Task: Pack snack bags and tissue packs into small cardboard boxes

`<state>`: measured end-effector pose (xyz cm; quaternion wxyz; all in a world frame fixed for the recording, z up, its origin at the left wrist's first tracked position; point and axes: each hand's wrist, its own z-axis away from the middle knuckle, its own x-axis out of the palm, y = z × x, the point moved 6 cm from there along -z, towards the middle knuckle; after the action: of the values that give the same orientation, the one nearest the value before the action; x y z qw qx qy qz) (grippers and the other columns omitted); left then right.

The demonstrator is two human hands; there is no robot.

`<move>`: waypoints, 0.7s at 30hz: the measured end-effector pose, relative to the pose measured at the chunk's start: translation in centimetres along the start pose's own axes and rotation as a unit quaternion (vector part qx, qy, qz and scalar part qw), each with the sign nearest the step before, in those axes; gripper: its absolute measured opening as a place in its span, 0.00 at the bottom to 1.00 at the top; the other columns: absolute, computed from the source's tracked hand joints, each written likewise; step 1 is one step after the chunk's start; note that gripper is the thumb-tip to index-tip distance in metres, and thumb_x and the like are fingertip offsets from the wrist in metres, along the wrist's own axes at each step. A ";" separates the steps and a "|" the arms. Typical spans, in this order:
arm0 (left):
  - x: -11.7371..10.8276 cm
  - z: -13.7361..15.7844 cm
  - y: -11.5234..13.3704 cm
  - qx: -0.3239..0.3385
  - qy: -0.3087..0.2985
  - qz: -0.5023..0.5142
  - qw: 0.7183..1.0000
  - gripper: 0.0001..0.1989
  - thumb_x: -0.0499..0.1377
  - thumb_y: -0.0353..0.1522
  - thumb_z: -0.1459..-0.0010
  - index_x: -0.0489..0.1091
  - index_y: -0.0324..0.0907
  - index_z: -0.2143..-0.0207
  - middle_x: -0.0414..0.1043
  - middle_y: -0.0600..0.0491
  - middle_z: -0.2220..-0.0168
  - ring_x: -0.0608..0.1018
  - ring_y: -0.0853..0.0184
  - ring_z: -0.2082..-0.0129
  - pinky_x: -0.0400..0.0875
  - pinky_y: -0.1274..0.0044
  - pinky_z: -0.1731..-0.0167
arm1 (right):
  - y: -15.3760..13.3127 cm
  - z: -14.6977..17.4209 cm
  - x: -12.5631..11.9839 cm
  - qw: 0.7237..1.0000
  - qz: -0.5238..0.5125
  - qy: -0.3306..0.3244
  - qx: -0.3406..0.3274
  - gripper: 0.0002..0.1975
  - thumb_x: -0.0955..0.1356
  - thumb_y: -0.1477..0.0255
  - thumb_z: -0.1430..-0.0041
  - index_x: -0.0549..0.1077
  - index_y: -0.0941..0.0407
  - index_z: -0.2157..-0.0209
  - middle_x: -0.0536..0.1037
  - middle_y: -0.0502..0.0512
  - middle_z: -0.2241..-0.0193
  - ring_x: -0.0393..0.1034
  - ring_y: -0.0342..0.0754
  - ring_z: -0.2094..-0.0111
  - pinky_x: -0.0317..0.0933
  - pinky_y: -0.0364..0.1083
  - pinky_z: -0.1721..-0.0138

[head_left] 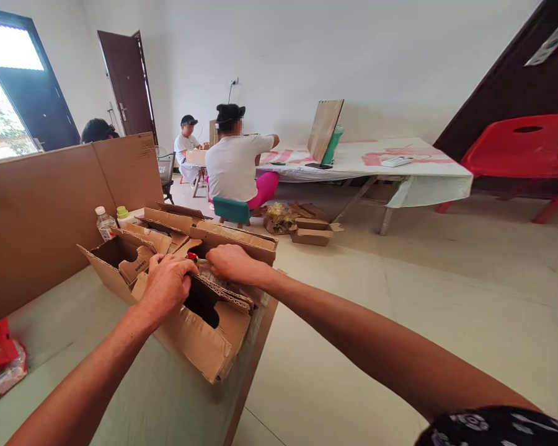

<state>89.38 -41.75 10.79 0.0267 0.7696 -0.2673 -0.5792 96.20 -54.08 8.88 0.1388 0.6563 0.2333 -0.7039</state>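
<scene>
Several open cardboard boxes (199, 337) stand close together on the table in front of me. My left hand (168, 284) is closed over the inner edge of the nearest box, with its fingers curled down. Beyond it my right hand (230, 263) is closed in a fist, low between the cardboard walls. Beneath its fingers lies something clear and crinkled, like plastic wrapping (209, 272); what the fingertips hold is hidden. A small red piece (193, 256) shows between the two hands, too small to name.
A tall cardboard panel (51, 217) rises at the left, with a clear bottle (105, 223) and a green-capped bottle (122, 213) beside it. A red packet (0, 350) lies at the table's left. Co-workers sit beyond, near a cloth-covered table (418, 155) and a red chair (521, 148).
</scene>
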 end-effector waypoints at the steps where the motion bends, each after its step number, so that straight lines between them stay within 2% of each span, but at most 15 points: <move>1: 0.0 0.0 0.0 -0.003 0.000 0.008 1.000 0.15 0.55 0.21 0.51 0.78 0.47 0.71 0.82 0.50 0.63 0.77 0.54 0.55 0.58 0.55 0.44 | -0.1 -0.1 -0.1 1.000 0.005 0.007 0.005 0.10 0.70 0.77 0.44 0.83 0.59 0.62 0.83 0.70 0.59 0.78 0.62 0.55 0.67 0.50 0.57; 4: 0.1 0.1 -0.1 -0.010 0.004 0.050 0.999 0.15 0.56 0.20 0.53 0.77 0.47 0.73 0.81 0.51 0.65 0.77 0.55 0.56 0.56 0.54 0.42 | 0.0 0.7 -1.9 0.999 0.005 0.046 0.016 0.10 0.67 0.77 0.41 0.82 0.58 0.66 0.84 0.66 0.61 0.78 0.59 0.57 0.65 0.49 0.60; 7: 0.3 0.2 -0.3 -0.024 0.019 0.127 0.991 0.13 0.57 0.21 0.55 0.75 0.46 0.75 0.80 0.52 0.67 0.77 0.54 0.54 0.51 0.52 0.38 | 0.7 3.0 -5.9 0.991 -0.013 0.128 0.031 0.10 0.66 0.74 0.37 0.81 0.57 0.67 0.84 0.62 0.64 0.78 0.57 0.61 0.64 0.49 0.63; 8: 0.2 0.3 -0.5 -0.030 0.030 0.161 0.986 0.12 0.58 0.21 0.56 0.76 0.46 0.74 0.80 0.51 0.64 0.76 0.53 0.51 0.50 0.52 0.36 | 0.8 4.0 -7.6 0.985 -0.025 0.165 0.034 0.11 0.66 0.73 0.36 0.81 0.57 0.67 0.84 0.61 0.66 0.77 0.56 0.63 0.63 0.49 0.64; 10: -0.4 0.8 -1.0 -0.052 0.068 0.238 0.968 0.14 0.62 0.24 0.56 0.77 0.45 0.64 0.77 0.47 0.51 0.70 0.50 0.41 0.48 0.54 0.34 | 0.9 6.2 -10.7 0.969 -0.048 0.241 0.038 0.12 0.65 0.71 0.33 0.79 0.55 0.68 0.82 0.58 0.68 0.75 0.53 0.65 0.63 0.49 0.65; 12: -1.3 1.6 -1.7 -0.083 0.114 0.321 0.936 0.27 0.67 0.31 0.54 0.72 0.42 0.49 0.64 0.42 0.36 0.60 0.48 0.32 0.47 0.56 0.32 | 0.7 8.3 -13.3 0.931 -0.131 0.340 0.017 0.12 0.65 0.70 0.33 0.77 0.52 0.70 0.80 0.55 0.71 0.73 0.51 0.68 0.62 0.49 0.68; 14: -2.2 2.9 -2.3 -0.110 0.149 0.409 0.894 0.42 0.69 0.42 0.52 0.60 0.42 0.37 0.54 0.39 0.31 0.55 0.48 0.29 0.51 0.57 0.33 | 0.4 9.6 -14.5 0.861 -0.292 0.415 -0.018 0.09 0.69 0.68 0.37 0.76 0.49 0.72 0.78 0.52 0.73 0.71 0.47 0.71 0.62 0.47 0.72; 15: -2.6 3.7 -2.5 -0.119 0.160 0.452 0.870 0.46 0.68 0.47 0.51 0.55 0.43 0.35 0.54 0.38 0.31 0.57 0.48 0.30 0.56 0.57 0.35 | 0.2 9.6 -14.3 0.821 -0.380 0.424 -0.033 0.07 0.71 0.67 0.39 0.77 0.47 0.73 0.78 0.51 0.73 0.70 0.45 0.74 0.61 0.46 0.75; 16: -2.9 4.6 -2.6 -0.124 0.167 0.491 0.846 0.48 0.67 0.52 0.51 0.53 0.44 0.34 0.57 0.38 0.32 0.61 0.48 0.32 0.62 0.58 0.38 | -0.4 9.1 -13.6 0.792 -0.453 0.407 -0.044 0.06 0.73 0.66 0.41 0.77 0.46 0.73 0.77 0.50 0.74 0.68 0.43 0.76 0.60 0.45 0.77; 17: -3.1 5.5 -2.7 -0.128 0.172 0.526 0.823 0.49 0.65 0.56 0.52 0.53 0.44 0.34 0.61 0.39 0.34 0.67 0.48 0.35 0.68 0.59 0.42 | -1.5 8.3 -12.5 0.782 -0.502 0.364 -0.052 0.06 0.73 0.65 0.43 0.78 0.47 0.73 0.76 0.49 0.76 0.66 0.41 0.79 0.58 0.44 0.80; 19: -3.2 8.0 -3.0 -0.142 0.180 0.578 0.783 0.48 0.64 0.60 0.55 0.60 0.43 0.39 0.72 0.39 0.43 0.78 0.48 0.46 0.78 0.62 0.55 | -4.9 6.3 -9.8 0.793 -0.556 0.237 -0.075 0.08 0.73 0.62 0.44 0.77 0.50 0.74 0.75 0.50 0.78 0.64 0.40 0.82 0.56 0.42 0.83; 21: -2.9 11.3 -3.7 -0.170 0.180 0.613 0.751 0.44 0.65 0.60 0.57 0.68 0.38 0.47 0.79 0.40 0.56 0.83 0.51 0.63 0.79 0.69 0.72 | -8.7 4.9 -7.3 0.804 -0.573 0.108 -0.115 0.12 0.73 0.59 0.45 0.76 0.53 0.73 0.75 0.51 0.78 0.65 0.41 0.82 0.58 0.43 0.83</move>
<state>80.00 -34.32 8.33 0.5541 0.5136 -0.5687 -0.3253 88.34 -49.95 17.51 -0.2415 0.4537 0.6601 -0.5479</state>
